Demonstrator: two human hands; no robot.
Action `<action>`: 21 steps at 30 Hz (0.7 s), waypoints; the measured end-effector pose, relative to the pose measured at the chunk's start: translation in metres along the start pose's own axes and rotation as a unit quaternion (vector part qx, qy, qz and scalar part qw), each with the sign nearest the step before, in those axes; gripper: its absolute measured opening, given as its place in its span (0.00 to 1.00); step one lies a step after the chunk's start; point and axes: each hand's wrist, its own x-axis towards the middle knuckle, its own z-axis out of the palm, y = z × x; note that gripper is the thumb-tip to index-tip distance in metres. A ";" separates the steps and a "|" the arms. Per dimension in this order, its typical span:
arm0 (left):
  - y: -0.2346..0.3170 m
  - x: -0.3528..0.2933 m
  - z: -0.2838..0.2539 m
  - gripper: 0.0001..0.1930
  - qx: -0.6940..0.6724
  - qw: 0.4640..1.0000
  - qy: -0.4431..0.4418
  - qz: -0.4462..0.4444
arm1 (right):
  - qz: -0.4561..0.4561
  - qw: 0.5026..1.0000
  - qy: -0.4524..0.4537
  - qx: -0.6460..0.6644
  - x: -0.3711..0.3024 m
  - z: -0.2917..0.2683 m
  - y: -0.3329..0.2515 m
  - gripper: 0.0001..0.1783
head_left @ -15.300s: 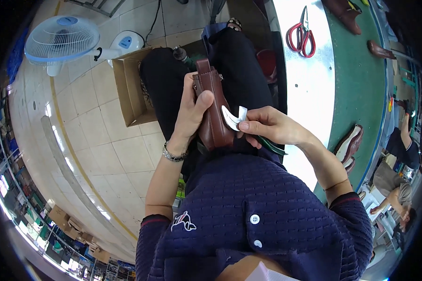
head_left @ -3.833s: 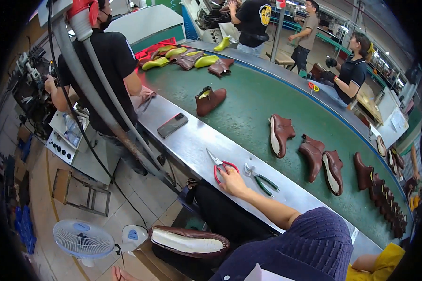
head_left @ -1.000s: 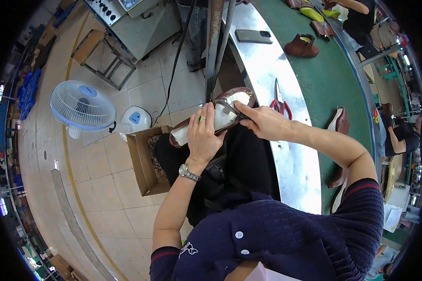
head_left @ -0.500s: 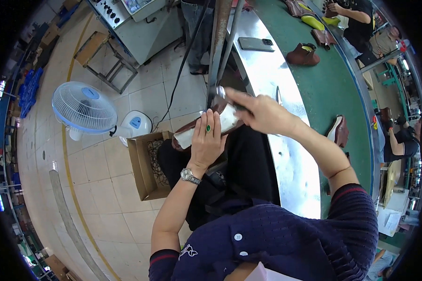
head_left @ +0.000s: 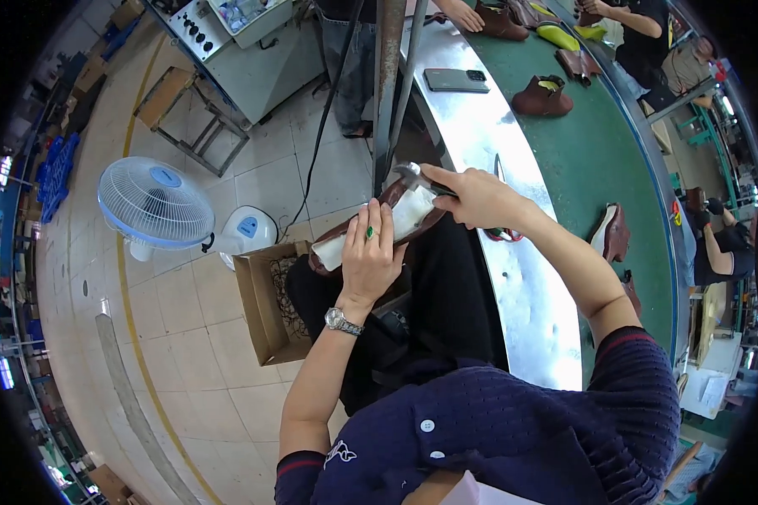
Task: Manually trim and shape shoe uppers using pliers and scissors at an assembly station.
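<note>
Over my lap lies a brown leather shoe, its white underside turned up. My left hand, with a green-stoned ring and a wristwatch, holds the shoe across its near part, fingers laid close together over the underside. In my right hand is a hammer, gripped by its handle. Its metal head is over the far end of the shoe, at the brown edge; I cannot tell if it touches. Part of the shoe is hidden under my left hand.
Beside my left leg stands a cardboard box with a tangle of thin pieces. A fan stands further left. On the right, the metal bench bears a phone and red-handled scissors. Brown boots stand on the green belt.
The blurred hammer now shows sharply, a little lower and further right. Another person's hand has come in at the top, near a shoe on the belt. My left hand stays on the shoe.
</note>
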 end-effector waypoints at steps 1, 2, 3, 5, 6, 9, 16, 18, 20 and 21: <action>0.000 -0.001 0.000 0.36 -0.002 1.000 0.001 -0.004 | -0.039 0.998 0.056 0.000 -0.005 -0.004 -0.003 0.30; -0.001 -0.003 -0.001 0.36 0.000 1.000 0.001 -0.008 | -0.042 0.998 0.054 -0.001 -0.003 0.004 -0.002 0.30; 0.001 0.001 0.001 0.36 -0.005 1.000 0.007 -0.008 | -0.036 0.992 0.115 0.028 -0.002 0.013 0.005 0.30; 0.005 0.003 0.002 0.36 -0.014 1.000 0.010 -0.005 | -0.043 0.994 0.099 0.020 0.001 0.028 0.024 0.31; 0.003 0.001 0.001 0.36 -0.011 1.000 0.011 -0.005 | -0.044 0.994 0.098 0.024 0.003 0.023 0.018 0.31; 0.002 0.001 -0.002 0.36 -0.011 1.000 0.017 -0.012 | 0.005 0.997 0.040 0.072 -0.002 -0.004 -0.005 0.31; 0.006 0.004 0.000 0.34 -0.018 0.999 0.001 -0.028 | -0.097 0.991 0.081 -0.037 0.007 0.013 0.002 0.34; 0.003 0.001 0.002 0.33 -0.013 0.999 0.014 -0.032 | -0.049 0.996 0.066 -0.024 -0.001 0.011 -0.025 0.33; 0.006 0.004 0.004 0.32 -0.014 0.999 0.030 -0.029 | -0.060 0.985 0.160 0.020 -0.001 0.024 -0.022 0.33; 0.006 0.005 0.004 0.32 -0.012 0.999 0.021 -0.032 | -0.024 0.996 0.061 -0.067 0.002 0.025 -0.024 0.33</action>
